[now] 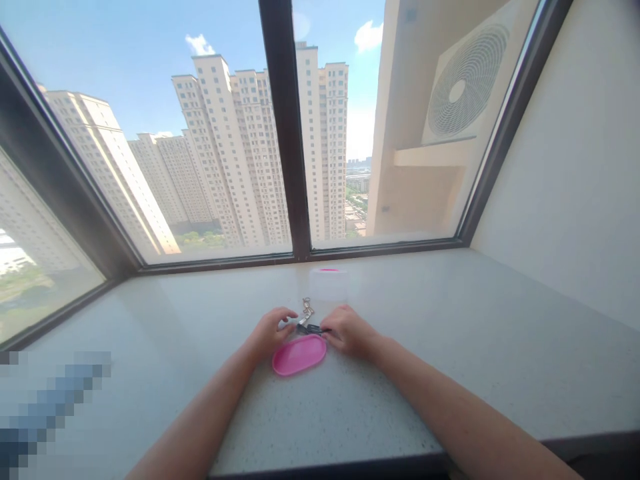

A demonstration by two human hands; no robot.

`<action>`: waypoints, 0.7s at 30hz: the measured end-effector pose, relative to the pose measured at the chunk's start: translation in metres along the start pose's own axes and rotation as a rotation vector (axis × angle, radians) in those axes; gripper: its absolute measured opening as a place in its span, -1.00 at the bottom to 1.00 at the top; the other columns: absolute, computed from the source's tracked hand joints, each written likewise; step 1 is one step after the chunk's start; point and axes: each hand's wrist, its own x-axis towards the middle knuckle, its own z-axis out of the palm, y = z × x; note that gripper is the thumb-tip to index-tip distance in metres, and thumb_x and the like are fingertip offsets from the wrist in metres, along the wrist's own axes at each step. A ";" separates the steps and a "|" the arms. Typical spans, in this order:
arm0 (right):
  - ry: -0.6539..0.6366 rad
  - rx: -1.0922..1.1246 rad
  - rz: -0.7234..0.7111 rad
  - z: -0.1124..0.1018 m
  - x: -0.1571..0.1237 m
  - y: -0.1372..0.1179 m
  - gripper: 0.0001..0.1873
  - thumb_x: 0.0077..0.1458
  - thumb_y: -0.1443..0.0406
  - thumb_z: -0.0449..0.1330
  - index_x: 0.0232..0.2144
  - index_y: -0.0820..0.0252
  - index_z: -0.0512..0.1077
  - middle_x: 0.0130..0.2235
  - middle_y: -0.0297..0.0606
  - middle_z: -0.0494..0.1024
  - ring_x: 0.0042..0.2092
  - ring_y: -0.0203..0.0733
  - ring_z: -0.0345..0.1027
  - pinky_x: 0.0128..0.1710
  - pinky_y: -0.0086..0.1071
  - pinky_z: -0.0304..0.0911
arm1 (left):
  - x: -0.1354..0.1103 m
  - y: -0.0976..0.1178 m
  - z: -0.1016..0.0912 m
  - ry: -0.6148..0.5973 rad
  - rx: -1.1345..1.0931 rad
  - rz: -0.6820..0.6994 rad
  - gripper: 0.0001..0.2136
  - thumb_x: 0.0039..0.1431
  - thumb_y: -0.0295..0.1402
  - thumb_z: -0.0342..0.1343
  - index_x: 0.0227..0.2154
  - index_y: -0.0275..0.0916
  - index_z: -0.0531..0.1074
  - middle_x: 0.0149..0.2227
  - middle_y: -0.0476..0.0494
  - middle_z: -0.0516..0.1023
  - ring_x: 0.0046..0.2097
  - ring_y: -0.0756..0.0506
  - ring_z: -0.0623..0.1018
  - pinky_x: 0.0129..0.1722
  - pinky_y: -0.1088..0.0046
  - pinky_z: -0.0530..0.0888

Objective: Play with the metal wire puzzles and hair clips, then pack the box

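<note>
The keys (315, 329) lie midway between the sill's (300, 427) window edge and front edge, just beyond the pink tray (300, 355). The right hand (345, 330) seems to pinch their black end; the left hand (277, 328), thumb and finger parted, looks unloaded beside them. They should be light and stiff, their chain (307, 305) floppy: grip the black heads. The tray may slide; take its rim.

Before me, a speckled sill (310, 427) is carrying a pink tray (299, 355); just past it, keys (305, 320) are lying, and farther off, a whitish box (329, 287) is standing.
</note>
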 end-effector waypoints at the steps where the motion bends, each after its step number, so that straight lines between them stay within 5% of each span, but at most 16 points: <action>1: -0.004 0.009 -0.006 0.000 0.000 0.000 -0.88 0.00 0.33 0.18 -0.36 0.20 0.50 -0.38 -0.23 0.56 -0.26 -0.17 0.39 -0.14 -0.32 0.11 | 0.000 0.001 0.000 0.006 -0.003 0.020 -0.75 0.02 -0.34 0.06 -0.22 -0.22 0.48 -0.23 -0.17 0.51 -0.22 -0.10 0.46 -0.17 0.40 0.38; 4: -0.010 0.043 -0.030 0.000 0.000 0.000 -0.84 0.02 0.32 0.17 -0.30 0.18 0.49 -0.30 -0.23 0.56 -0.21 -0.16 0.38 -0.13 -0.31 0.11 | 0.002 0.000 -0.004 0.030 0.009 0.050 -0.76 0.05 -0.32 0.03 -0.24 -0.22 0.50 -0.20 -0.18 0.50 -0.21 -0.10 0.46 -0.13 0.38 0.36; 8: -0.010 0.044 -0.037 0.001 0.001 0.003 -0.84 0.09 0.29 0.13 -0.34 0.16 0.51 -0.28 -0.24 0.56 -0.19 -0.17 0.36 -0.12 -0.29 0.09 | 0.003 -0.008 -0.020 0.105 0.046 -0.095 -0.74 0.10 -0.25 -0.07 -0.33 -0.22 0.50 -0.34 -0.13 0.54 -0.31 -0.09 0.46 -0.25 0.40 0.37; 14: 0.005 0.015 0.007 0.001 0.001 0.003 -0.82 0.09 0.25 0.14 -0.42 0.20 0.51 -0.35 -0.22 0.55 -0.21 -0.17 0.36 -0.14 -0.29 0.10 | -0.003 -0.016 -0.039 -0.141 0.066 -0.151 -0.75 -0.02 -0.19 0.01 -0.49 -0.24 0.50 -0.49 -0.07 0.53 -0.41 -0.08 0.45 -0.40 0.46 0.32; 21: 0.043 -0.020 0.045 -0.004 -0.001 -0.002 -0.87 0.05 0.28 0.17 -0.42 0.22 0.47 -0.36 -0.19 0.52 -0.22 -0.15 0.34 -0.13 -0.27 0.08 | -0.005 -0.015 -0.047 -0.259 0.087 -0.216 -0.73 -0.20 -0.12 0.15 -0.52 -0.24 0.45 -0.55 -0.01 0.44 -0.47 -0.06 0.42 -0.50 0.50 0.25</action>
